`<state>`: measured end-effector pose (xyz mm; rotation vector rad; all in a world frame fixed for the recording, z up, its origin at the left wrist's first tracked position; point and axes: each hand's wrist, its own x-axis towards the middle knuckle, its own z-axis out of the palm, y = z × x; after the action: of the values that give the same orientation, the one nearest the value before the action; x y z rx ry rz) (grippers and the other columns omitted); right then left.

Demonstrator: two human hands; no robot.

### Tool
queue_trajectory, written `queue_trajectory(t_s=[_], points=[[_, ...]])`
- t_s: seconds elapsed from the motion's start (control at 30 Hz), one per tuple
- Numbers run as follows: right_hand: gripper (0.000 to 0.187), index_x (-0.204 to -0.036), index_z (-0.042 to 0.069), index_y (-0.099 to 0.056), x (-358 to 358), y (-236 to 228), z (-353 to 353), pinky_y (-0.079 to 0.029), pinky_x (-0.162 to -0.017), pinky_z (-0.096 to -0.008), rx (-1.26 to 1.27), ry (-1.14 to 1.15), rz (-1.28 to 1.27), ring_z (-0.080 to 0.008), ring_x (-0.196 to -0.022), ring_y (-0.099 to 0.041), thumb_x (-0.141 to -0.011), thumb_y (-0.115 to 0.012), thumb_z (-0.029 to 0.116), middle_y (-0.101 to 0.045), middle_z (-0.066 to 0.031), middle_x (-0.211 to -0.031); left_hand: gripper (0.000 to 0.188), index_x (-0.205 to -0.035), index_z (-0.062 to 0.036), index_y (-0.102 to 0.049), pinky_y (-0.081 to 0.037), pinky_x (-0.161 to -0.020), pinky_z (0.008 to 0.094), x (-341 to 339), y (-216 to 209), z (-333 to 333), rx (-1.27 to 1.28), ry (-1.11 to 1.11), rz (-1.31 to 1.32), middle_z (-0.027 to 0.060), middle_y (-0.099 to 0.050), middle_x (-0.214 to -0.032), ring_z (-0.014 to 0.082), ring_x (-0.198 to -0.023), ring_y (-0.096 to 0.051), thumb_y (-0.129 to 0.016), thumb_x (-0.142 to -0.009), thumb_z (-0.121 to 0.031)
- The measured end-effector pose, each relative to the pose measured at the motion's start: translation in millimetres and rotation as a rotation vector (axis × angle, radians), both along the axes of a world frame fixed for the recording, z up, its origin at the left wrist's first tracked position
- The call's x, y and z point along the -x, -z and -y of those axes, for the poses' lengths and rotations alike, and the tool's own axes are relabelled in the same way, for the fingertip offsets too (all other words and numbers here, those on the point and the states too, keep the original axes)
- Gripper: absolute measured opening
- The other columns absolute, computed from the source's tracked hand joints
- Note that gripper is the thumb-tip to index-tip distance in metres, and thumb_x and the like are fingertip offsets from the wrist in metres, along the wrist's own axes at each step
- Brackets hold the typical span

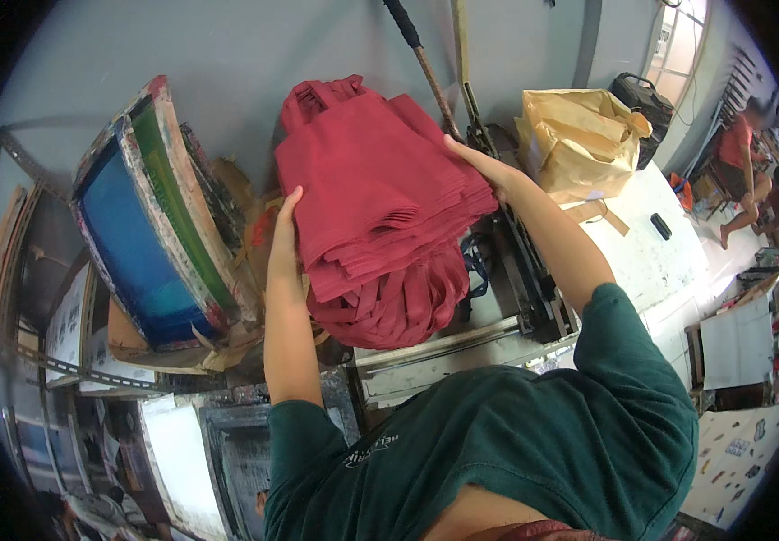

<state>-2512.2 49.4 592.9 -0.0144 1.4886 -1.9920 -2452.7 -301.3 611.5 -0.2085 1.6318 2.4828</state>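
A thick stack of dark red fabric tote bags is between my two hands, in front of my chest. Their looped handles hang in a bunch at the near side, and a few more loops stick up at the far left corner. My left hand grips the stack's left side, thumb pointing up along the edge. On the right side my right hand holds it, thumb lying along the top edge. Most fingers of both hands are hidden under or behind the bags.
Framed printing screens lean on the left beside a metal rack. Behind the stack, a dark metal frame and a pole stand by the wall. At right are a gold bag, a black speaker-like case, and a seated person.
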Motion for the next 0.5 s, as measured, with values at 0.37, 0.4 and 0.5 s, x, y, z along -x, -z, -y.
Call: queue_trajectory(t_s=[0.37, 0.4, 0.5], points=[[0.082, -0.135, 0.001, -0.049, 43.9, -43.0, 42.7, -0.048, -0.098, -0.0422, -0.224, -0.239, -0.056, -0.0264, -0.114, -0.060, -0.077, -0.074, 0.054, -0.058, -0.0197, -0.127, 0.072, -0.137, -0.0006, -0.044, -0.049, -0.094, 0.0422, 39.2, 7.4, 28.1, 0.039, 0.023, -0.059, 0.0172, -0.055, -0.130, 0.0311, -0.112, -0.059, -0.061, -0.085, -0.048], [0.085, -0.139, 0.003, -0.044, 56.8, -34.8, 45.1, -0.048, -0.098, -0.0422, -0.232, -0.257, -0.110, -0.0259, -0.116, -0.059, -0.074, -0.078, 0.046, -0.056, -0.0190, -0.131, 0.069, -0.135, -0.0008, -0.047, -0.050, -0.094, 0.0418, 39.5, -2.3, 20.3, 0.073, 0.031, -0.063, 0.0165, -0.057, -0.127, 0.0305, -0.110, -0.060, -0.062, -0.085, -0.047], [0.095, -0.145, 0.003, -0.035, 59.1, -52.2, 61.4, -0.048, -0.097, -0.0434, -0.394, -0.136, -0.194, -0.0302, -0.113, -0.060, -0.070, -0.082, 0.039, -0.052, -0.0193, -0.135, 0.065, -0.132, -0.0003, -0.049, -0.049, -0.093, 0.0393, 38.0, -28.0, 19.3, 0.074, 0.060, -0.037, 0.0150, -0.059, -0.126, 0.0279, -0.108, -0.061, -0.063, -0.084, -0.041]])
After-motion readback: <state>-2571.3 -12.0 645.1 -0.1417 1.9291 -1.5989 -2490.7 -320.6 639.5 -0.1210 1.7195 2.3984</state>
